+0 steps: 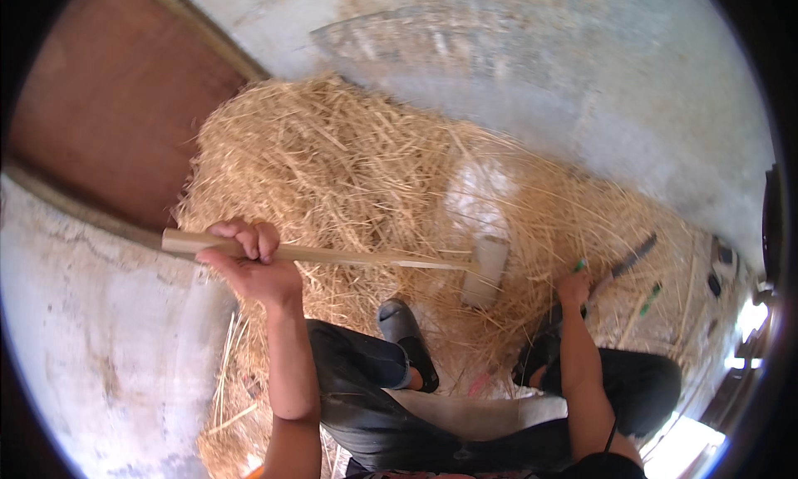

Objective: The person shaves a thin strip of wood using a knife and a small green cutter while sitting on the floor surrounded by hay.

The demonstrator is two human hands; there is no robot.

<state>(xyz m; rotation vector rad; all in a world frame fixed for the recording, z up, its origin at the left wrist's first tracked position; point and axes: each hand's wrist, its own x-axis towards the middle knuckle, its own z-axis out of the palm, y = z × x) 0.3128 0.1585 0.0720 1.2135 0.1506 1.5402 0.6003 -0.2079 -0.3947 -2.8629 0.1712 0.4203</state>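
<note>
- Your left hand (pixel 259 273) is raised at the left of the view, palm turned up, fingers curled over the strip and holding it near its broader end.
- The pale strip (pixel 341 257), wood or bamboo by its look, runs nearly level across your front; its butt juts out left of your hand.
- The strip narrows to the right, and its thin end shows against a pale block (pixel 485 273); you cannot tell from this view whether the two touch.
- Your right hand (pixel 573 288) is low, near your right knee, well apart from the strip. A small green item (pixel 580 265) shows at its fingertips; whether the fingers close on it cannot be told.
- Just beyond the right hand lies a long dark tool, blade-like (pixel 635 256), slanting up to the right. Contact with the hand: unclear.
- A second green item (pixel 651 298) lies farther right on the floor.
- A heap of straw-coloured shavings (pixel 332 163) spreads in front of you, up to the grey wall (pixel 632 88), with loose strands around the block.
- Your knees are apart; a grey shoe (pixel 401 323) shows on your left foot, against the shavings.
- A reddish-brown panel (pixel 125 96) stands at upper left.
</note>
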